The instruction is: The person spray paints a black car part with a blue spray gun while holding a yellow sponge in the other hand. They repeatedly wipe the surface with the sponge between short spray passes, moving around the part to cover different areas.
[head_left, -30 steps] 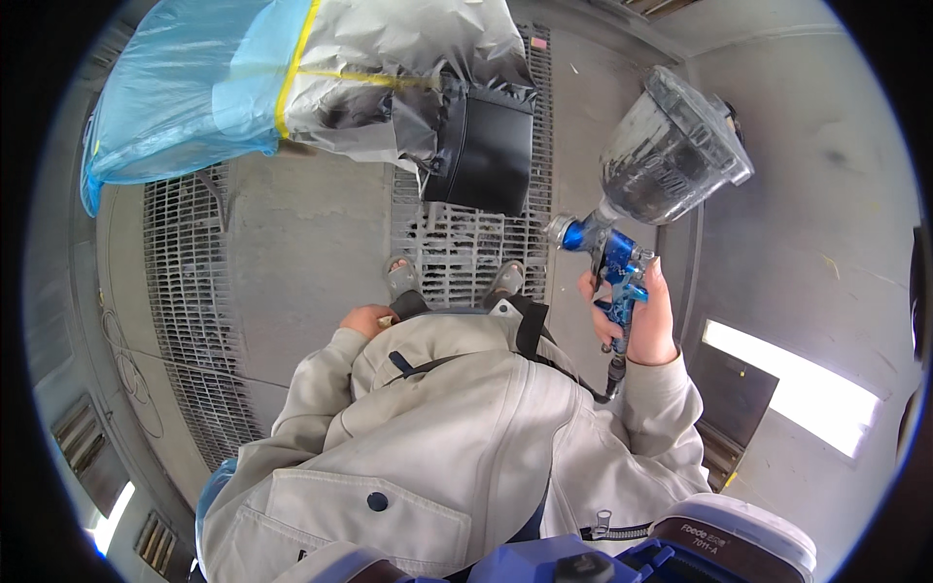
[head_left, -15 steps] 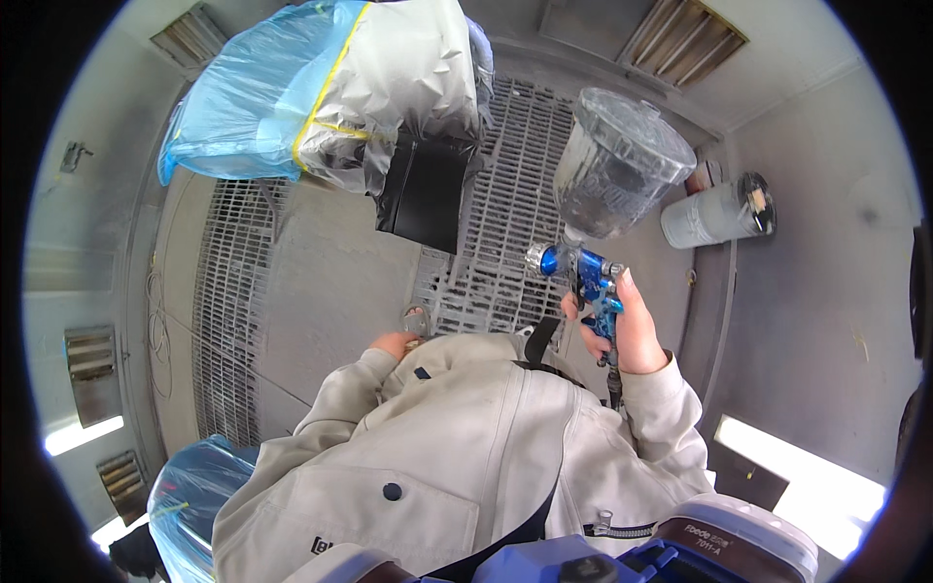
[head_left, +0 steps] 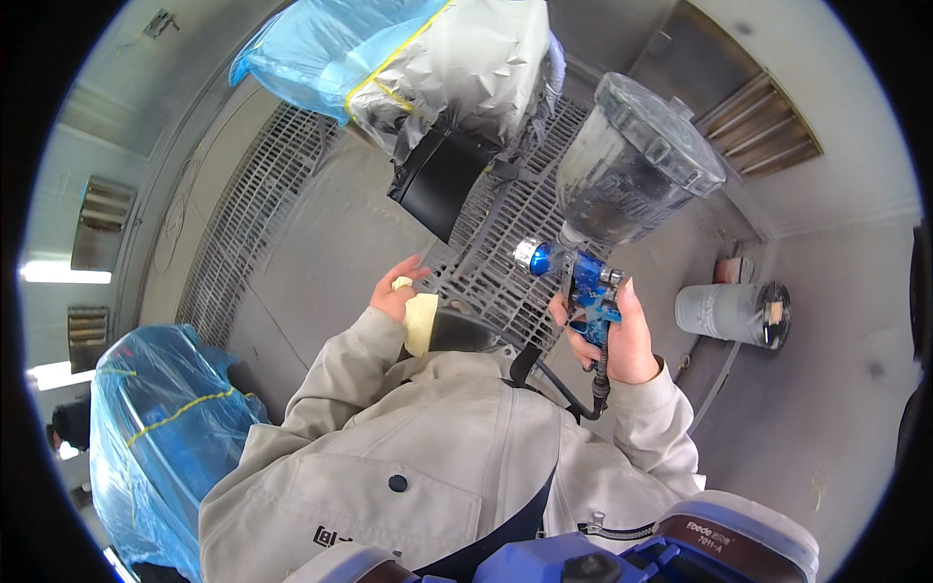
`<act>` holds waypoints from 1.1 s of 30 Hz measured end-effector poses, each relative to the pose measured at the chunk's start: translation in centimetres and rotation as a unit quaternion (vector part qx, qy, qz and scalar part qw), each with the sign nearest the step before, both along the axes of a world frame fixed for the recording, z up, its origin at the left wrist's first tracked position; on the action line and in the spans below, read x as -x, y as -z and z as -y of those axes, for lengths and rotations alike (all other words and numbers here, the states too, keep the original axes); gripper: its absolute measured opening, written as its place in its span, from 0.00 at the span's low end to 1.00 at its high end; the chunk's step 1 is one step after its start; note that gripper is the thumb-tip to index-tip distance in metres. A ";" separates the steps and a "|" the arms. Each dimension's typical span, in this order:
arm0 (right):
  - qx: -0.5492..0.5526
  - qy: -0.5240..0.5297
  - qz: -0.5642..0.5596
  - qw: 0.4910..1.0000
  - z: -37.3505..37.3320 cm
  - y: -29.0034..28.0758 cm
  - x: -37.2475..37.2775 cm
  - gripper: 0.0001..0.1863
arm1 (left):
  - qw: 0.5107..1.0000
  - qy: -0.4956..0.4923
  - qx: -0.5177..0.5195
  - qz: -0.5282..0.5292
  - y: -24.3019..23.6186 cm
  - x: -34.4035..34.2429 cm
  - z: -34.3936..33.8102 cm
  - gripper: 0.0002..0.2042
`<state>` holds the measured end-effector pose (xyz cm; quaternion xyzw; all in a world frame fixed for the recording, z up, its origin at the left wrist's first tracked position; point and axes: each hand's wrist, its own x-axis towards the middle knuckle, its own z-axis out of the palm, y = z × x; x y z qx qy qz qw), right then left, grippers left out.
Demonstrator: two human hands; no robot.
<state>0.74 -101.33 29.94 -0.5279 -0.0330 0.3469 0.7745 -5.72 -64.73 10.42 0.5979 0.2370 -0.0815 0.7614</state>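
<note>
My right hand (head_left: pixel 630 340) is closed around the grip of a blue spray gun (head_left: pixel 591 287), with the silver nozzle turned to the left. A large, paint-smeared translucent cup (head_left: pixel 632 165) sits on top of the gun, its lid leaning to the right. A dark hose (head_left: pixel 599 384) runs down from the handle. My left hand (head_left: pixel 391 296) pinches a folded pale yellow cloth (head_left: pixel 420 324), which hangs beside my waist. Beyond the hands, a glossy black panel (head_left: pixel 442 180) juts from a large form masked in silver sheeting (head_left: pixel 486 73) and blue plastic film (head_left: pixel 330 49).
Floor grating (head_left: pixel 525 262) runs under and around the masked form. A second form under blue film (head_left: pixel 175 428) stands close on my left. On the right, a grey drum-like container (head_left: pixel 729 313) is by the wall. Wall vents (head_left: pixel 768 121) show at the far right.
The view has turned to the right. My left hand has come up and forward, bringing the yellow cloth into sight. My right hand still grips the spray gun.
</note>
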 end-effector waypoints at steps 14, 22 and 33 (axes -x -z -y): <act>0.143 -0.118 0.019 0.982 -4.8 -1.7 -11.0 0.46 | 0.982 -0.098 0.160 -0.003 0.3 -6.6 1.3 0.40; 0.116 -0.141 0.034 0.982 -5.7 -0.1 -14.2 0.44 | 0.975 -0.121 0.183 0.036 0.6 -6.2 1.9 0.39; 0.038 -0.302 0.016 0.952 -2.2 4.0 -21.9 0.48 | 0.955 -0.261 0.144 0.014 -0.7 -5.3 6.7 0.39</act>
